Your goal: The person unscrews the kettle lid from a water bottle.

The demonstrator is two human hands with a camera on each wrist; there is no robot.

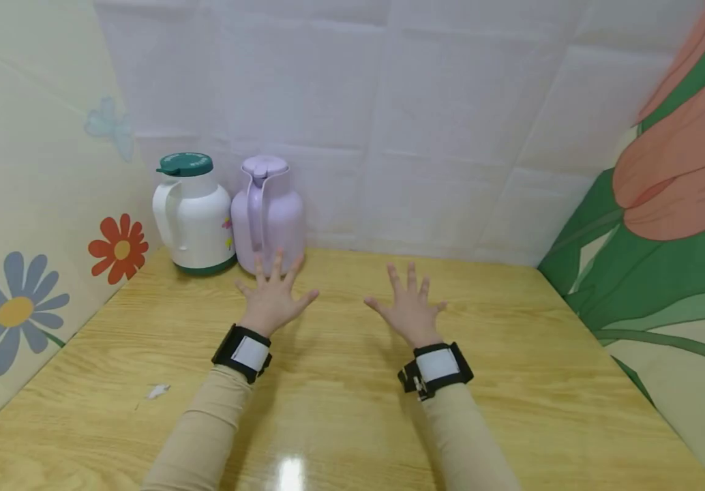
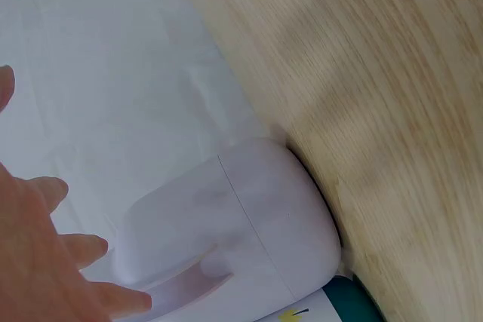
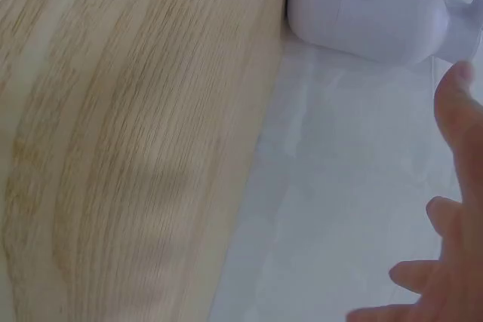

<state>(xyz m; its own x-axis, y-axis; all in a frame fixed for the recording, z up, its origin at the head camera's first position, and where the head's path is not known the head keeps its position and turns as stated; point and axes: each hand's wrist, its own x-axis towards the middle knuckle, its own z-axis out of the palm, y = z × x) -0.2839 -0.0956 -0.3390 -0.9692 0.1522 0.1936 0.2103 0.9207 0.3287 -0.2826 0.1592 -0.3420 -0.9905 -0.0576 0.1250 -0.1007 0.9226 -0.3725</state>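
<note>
Both hands are held out over the wooden table with fingers spread, and neither holds anything. My left hand (image 1: pixel 271 302) is nearest to a lilac thermos jug (image 1: pixel 285 218); its fingertips overlap the jug's base in the head view. In the left wrist view the lilac jug (image 2: pixel 249 224) lies beyond the fingers (image 2: pixel 83 249). To the left of it stands a white thermos jug (image 1: pixel 202 218) with a green lid and green base, its handle facing left. My right hand (image 1: pixel 410 310) is over the table right of the middle, apart from both jugs.
The wooden table (image 1: pixel 340 416) meets a white cloth backdrop (image 1: pixel 426 136) behind the jugs. Flower-printed walls flank it, with a large tulip print (image 1: pixel 684 157) on the right. A small whitish patch (image 1: pixel 158 391) marks the tabletop at the left.
</note>
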